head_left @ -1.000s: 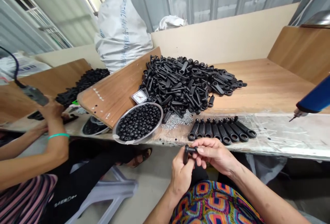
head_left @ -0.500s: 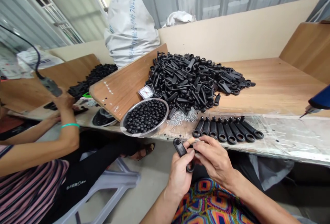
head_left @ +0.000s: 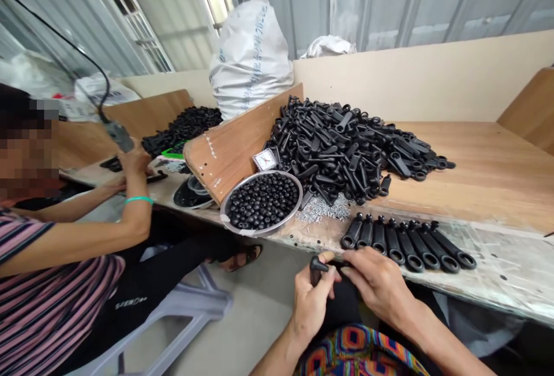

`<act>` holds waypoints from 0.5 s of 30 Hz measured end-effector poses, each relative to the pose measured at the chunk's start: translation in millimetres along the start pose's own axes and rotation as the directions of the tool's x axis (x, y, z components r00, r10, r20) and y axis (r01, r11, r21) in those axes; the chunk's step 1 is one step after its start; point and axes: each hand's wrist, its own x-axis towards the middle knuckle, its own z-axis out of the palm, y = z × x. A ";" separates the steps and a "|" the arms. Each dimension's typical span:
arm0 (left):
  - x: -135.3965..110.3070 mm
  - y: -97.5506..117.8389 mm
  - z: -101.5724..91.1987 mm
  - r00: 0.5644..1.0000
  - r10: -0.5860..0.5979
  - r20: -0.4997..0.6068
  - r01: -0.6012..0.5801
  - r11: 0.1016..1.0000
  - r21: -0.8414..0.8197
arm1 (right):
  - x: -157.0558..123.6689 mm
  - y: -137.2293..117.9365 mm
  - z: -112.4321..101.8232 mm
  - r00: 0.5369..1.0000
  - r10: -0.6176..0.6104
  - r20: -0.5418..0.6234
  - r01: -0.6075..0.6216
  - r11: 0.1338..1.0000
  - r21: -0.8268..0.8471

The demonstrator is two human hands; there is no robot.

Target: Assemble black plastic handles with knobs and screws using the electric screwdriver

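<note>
My left hand [head_left: 312,298] is closed around a black plastic handle piece [head_left: 315,269], held just below the bench's front edge. My right hand [head_left: 377,283] pinches the other end of the same piece, fingers pressed together. Right above my hands lies a row of several black handles [head_left: 407,241] side by side on the bench. A metal bowl of black round beads [head_left: 263,201] stands to the left of that row. Behind it is a big heap of black handles [head_left: 346,148], with a small pile of silver screws [head_left: 322,208] at its foot.
A slanted wooden divider board [head_left: 234,145] separates my place from a co-worker on the left, whose hand [head_left: 132,159] grips a corded tool. A white sack [head_left: 251,58] stands behind. A small clock [head_left: 264,159] leans by the heap. The wooden bench [head_left: 497,168] extends right.
The view has swung left and down; the blue tool at the right edge has left the frame. My hands have turned the black piece and moved it closer to the bench edge.
</note>
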 end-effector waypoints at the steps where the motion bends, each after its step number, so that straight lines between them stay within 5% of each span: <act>1: 2.1 -1.7 -2.7 1.000 -0.005 -0.028 0.005 1.000 0.022 | 1.5 0.3 0.2 0.996 0.091 0.012 -0.092 0.987 0.131; 3: 6.5 -6.0 -8.3 0.997 0.006 -0.073 0.001 0.996 0.092 | 4.6 -1.6 3.4 0.961 0.260 0.090 -0.272 0.853 0.446; 5: 10.3 -10.7 -13.3 0.994 0.048 -0.093 -0.032 0.984 0.174 | 8.1 -5.8 10.8 0.908 0.363 0.209 -0.398 0.595 0.698; 8: 14.6 -16.2 -18.1 0.991 0.092 -0.094 -0.064 0.963 0.263 | 13.6 -10.6 26.7 0.862 0.399 0.313 -0.438 0.275 0.856; 15: 22.0 -21.8 -20.2 0.988 0.129 -0.080 -0.089 0.919 0.384 | 20.1 -5.2 48.3 0.821 0.443 0.361 -0.407 0.010 0.913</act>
